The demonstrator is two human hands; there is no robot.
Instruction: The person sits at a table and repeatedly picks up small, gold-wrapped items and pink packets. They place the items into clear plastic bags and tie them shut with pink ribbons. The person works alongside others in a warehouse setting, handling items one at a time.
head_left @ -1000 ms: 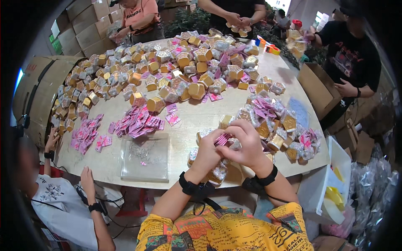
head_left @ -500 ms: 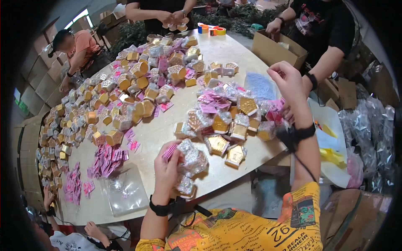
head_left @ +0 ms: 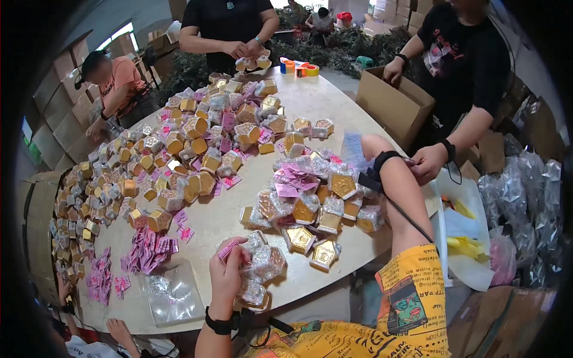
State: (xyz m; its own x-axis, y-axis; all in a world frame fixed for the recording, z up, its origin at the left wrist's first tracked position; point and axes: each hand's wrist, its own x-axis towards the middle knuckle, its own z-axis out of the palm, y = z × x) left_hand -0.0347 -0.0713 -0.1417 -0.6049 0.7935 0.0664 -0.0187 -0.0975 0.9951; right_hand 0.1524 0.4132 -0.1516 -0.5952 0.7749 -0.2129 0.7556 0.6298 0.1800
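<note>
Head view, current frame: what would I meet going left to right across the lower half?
Narrow pink packet pile → clear tray → left hand holding pink packets → nearest gold pentagonal piece → white bin → silver wrapping.

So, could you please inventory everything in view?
Table: one, pale, centre
Wrapped pieces: many, gold, on table
Flat pieces: many, pink, on table
Tray: one, clear, table's near edge
Tape rolls: several, multicoloured, table's far end
Sheet: one, blue, table's right edge
Carton: one, brown, upper right
Bin: one, white, right
Bag: one, pink, beside bin
Plastic wrapping: uncountable, clear, far right
Greenery: uncountable, green, background
Boxes: several, brown, left
People: several, mixed clothing, around table
Left hand: one, bare, holding flat pieces
Right hand: one, bare, near sheet
</note>
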